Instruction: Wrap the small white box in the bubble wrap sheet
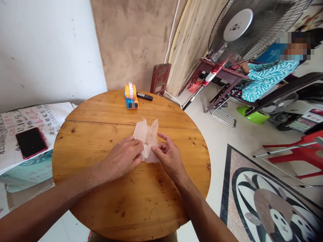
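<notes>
One translucent sheet (152, 132) lies partly folded on the tabletop (101, 205), left hand (128, 150) pinching it, right hand (170, 158) touching, grip unclear; tape dispenser (131, 96) untouched.

Tape dispenser (131, 97) on the table (106, 201) behind the sheet (140, 130), phone (30, 143) on papers (54, 117) to the left

Left hand (126, 152) hides part of thin white sheet (152, 129); its fingertips mostly out of sight. Forearms (63, 190) cut off at near edge. Far-right fan (238, 25) cropped at top. Seated person (272, 79): face pixelated. Red chair (313, 155), panda floor design (280, 220) cropped at right. Black object (144, 96): markings too small.
</notes>
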Demonstrator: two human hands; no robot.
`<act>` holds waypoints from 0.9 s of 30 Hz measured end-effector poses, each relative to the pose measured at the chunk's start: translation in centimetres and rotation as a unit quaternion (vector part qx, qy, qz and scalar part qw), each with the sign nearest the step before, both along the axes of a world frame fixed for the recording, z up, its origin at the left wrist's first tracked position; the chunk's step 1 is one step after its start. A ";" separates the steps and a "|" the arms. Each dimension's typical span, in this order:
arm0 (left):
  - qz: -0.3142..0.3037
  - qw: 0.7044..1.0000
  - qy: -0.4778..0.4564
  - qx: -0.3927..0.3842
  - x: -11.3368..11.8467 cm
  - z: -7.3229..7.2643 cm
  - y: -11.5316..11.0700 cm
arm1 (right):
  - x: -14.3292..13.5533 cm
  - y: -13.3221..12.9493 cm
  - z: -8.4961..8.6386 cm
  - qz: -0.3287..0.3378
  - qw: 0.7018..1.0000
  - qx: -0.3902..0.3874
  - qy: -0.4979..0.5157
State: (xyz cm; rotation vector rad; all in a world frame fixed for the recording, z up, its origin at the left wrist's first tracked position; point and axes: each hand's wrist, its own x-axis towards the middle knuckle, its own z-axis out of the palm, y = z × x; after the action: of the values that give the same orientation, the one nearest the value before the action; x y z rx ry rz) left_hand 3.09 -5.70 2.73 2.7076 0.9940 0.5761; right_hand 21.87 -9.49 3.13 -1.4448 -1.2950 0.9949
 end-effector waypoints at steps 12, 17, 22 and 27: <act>0.015 0.987 -0.118 -0.112 0.0 -0.6 0.0 | -1.9 0.4 1.4 0.093 0.994 -0.056 -0.005; 0.036 0.965 -0.220 -0.141 0.0 -1.1 -0.3 | -1.3 -0.7 0.8 0.145 0.980 0.038 -0.134; 0.114 0.936 -0.258 -0.212 0.4 -0.5 -0.2 | -1.3 -0.8 0.7 0.163 0.958 0.073 -0.224; 0.099 0.946 -0.252 -0.178 0.9 -1.0 0.0 | -0.9 -0.3 1.0 0.171 0.971 0.038 -0.162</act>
State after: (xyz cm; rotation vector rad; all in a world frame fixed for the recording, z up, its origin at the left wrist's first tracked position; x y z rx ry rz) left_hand 4.01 -5.75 1.73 2.0124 1.0968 0.9582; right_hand 20.98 -9.75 4.10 -1.3926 -1.8483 0.9386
